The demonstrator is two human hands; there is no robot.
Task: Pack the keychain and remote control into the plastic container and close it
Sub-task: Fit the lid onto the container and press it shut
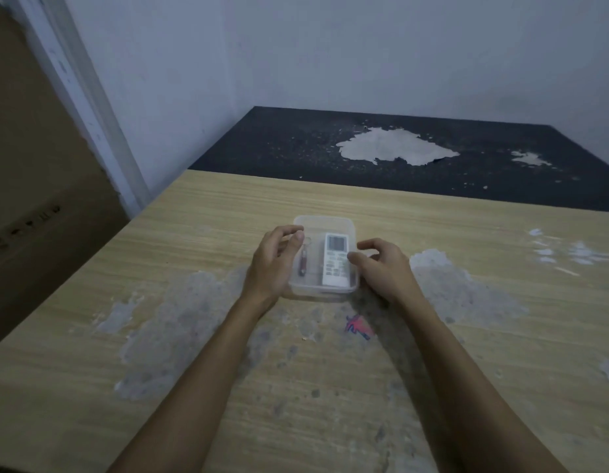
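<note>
A clear plastic container (330, 221) stands on the wooden table in the middle of the head view. Inside it, a white remote control (335, 264) lies lengthwise on the right, and a dark reddish keychain (303, 262) with a metal ring lies on the left. Both look hazy, as if seen through a clear lid. My left hand (274, 264) curls over the container's left edge with the thumb on top. My right hand (381, 268) presses against the right edge, thumb on the rim. Both hands touch the container.
The wooden table (193, 387) has worn grey patches and a small red-and-blue mark (359, 327) just in front of the container. A dark surface with peeled spots (391, 150) adjoins the table's far edge. A wall corner rises at the left.
</note>
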